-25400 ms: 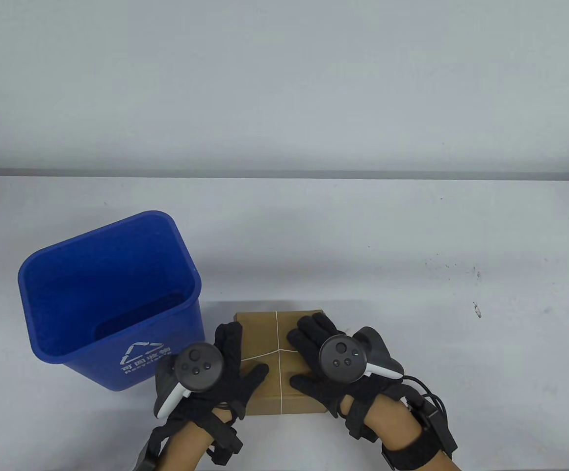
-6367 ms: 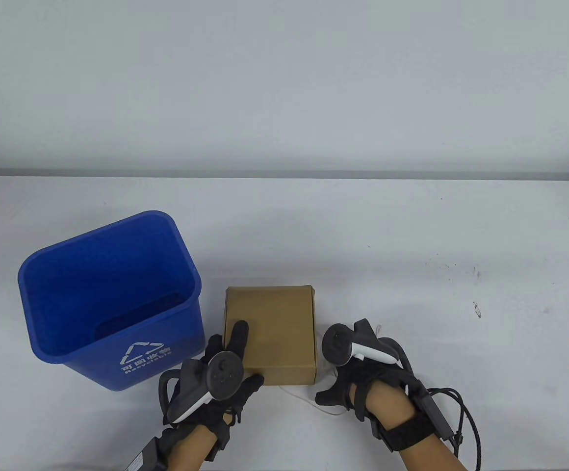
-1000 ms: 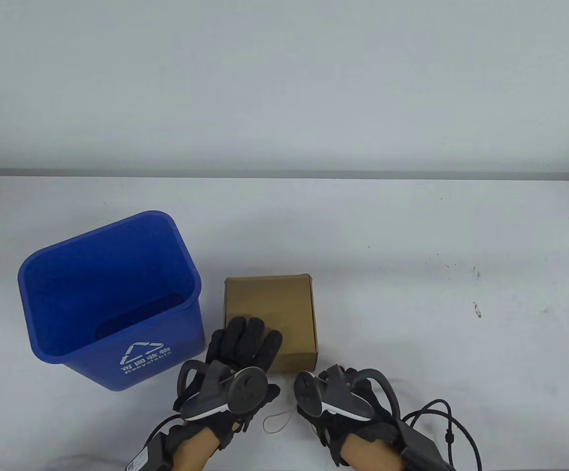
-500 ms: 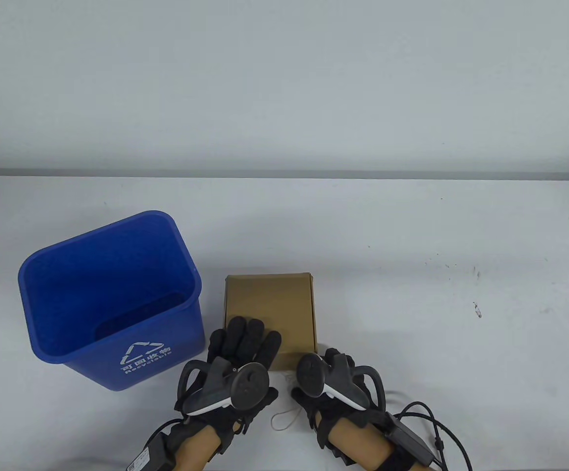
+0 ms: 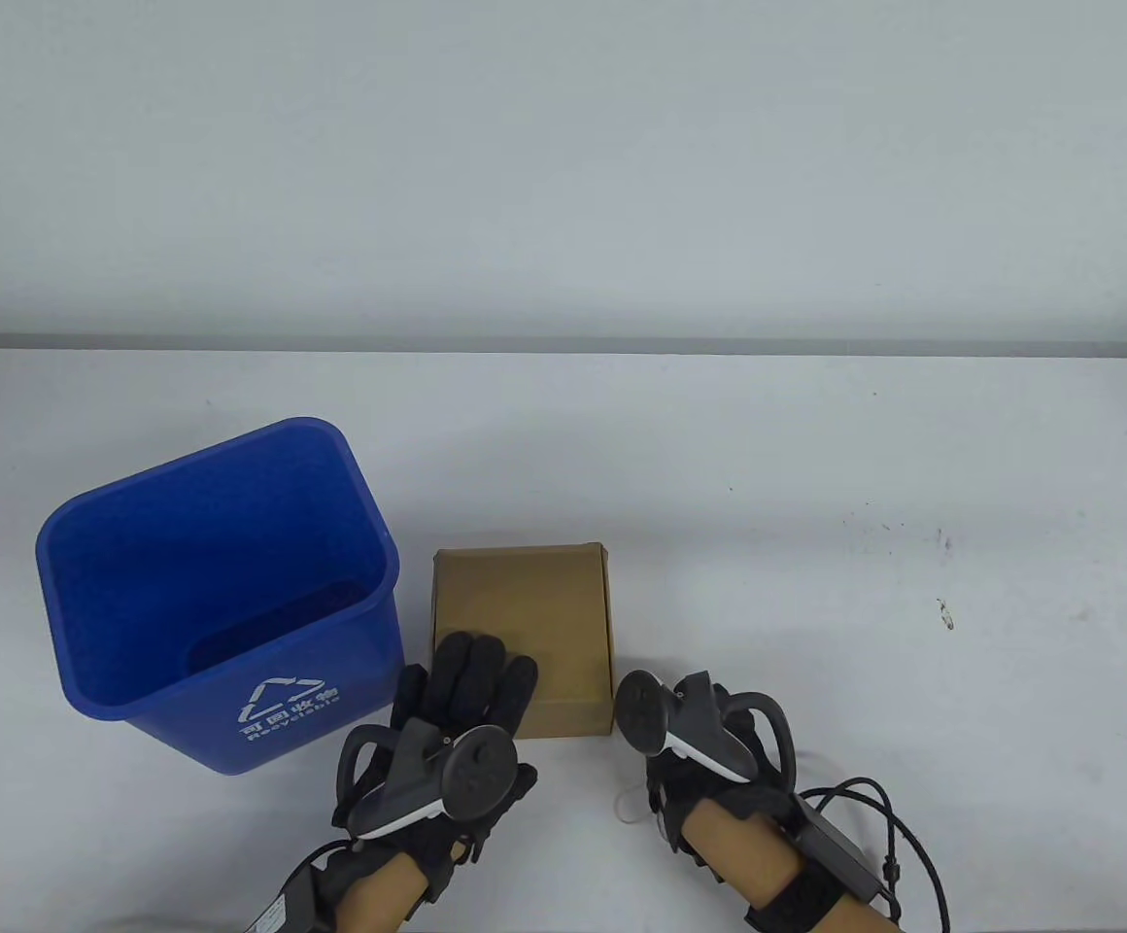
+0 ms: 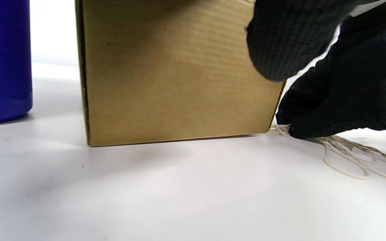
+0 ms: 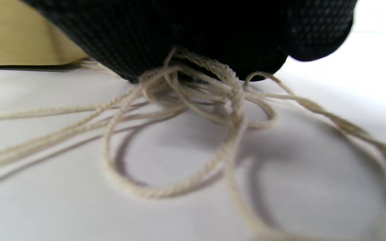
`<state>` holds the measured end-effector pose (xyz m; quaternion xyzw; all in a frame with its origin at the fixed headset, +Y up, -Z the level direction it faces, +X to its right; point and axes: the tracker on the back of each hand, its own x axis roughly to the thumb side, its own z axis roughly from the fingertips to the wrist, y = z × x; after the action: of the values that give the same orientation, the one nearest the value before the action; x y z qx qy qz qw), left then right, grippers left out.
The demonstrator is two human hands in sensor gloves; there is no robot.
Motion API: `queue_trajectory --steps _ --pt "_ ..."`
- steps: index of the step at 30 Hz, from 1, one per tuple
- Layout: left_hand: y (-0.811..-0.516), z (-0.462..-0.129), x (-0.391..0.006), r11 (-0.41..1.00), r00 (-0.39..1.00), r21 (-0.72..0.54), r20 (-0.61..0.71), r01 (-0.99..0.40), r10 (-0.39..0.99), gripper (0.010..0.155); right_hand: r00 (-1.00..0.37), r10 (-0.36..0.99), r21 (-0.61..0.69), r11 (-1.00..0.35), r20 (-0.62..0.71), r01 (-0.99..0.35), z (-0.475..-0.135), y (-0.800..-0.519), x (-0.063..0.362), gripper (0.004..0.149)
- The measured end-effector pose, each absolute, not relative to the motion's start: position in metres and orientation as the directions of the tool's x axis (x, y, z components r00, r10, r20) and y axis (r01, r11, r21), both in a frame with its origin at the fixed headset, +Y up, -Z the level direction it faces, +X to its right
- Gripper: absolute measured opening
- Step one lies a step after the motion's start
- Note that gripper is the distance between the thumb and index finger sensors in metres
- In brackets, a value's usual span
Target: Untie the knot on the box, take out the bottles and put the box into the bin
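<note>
The brown cardboard box (image 5: pixel 525 607) stands closed on the white table, just right of the blue bin (image 5: pixel 214 583), with no string round it. My left hand (image 5: pixel 471 671) lies flat on the near part of its lid, fingers straight. My right hand (image 5: pixel 670 777) is low at the box's near right corner and grips a bundle of pale string (image 7: pixel 196 117) that trails in loops on the table. In the left wrist view the right hand (image 6: pixel 343 100) pinches the string (image 6: pixel 347 154) beside the box (image 6: pixel 173 73). No bottles show.
The bin (image 6: pixel 3 60) stands upright with its mouth open, a hand's width left of the box. Black cables (image 5: pixel 874 826) run from my right wrist along the table's front right. The white table (image 5: pixel 816 486) stretches back to a pale wall.
The box has slid slightly left under my left hand. My right hand has moved right from the box's near edge, dragging the loose string with it.
</note>
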<state>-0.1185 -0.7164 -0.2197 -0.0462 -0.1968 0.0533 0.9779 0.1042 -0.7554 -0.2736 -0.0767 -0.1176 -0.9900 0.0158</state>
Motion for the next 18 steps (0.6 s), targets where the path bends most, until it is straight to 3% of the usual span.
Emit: queue_trajectory --steps 18 --pt "-0.715 -0.217 -0.124 0.985 0.917 -0.138 0.371 -0.104 0.149 0.095 -0.988 0.004 0.213 -0.976 -0.156 -0.037 -0.323 -0.756 0.181 0.037"
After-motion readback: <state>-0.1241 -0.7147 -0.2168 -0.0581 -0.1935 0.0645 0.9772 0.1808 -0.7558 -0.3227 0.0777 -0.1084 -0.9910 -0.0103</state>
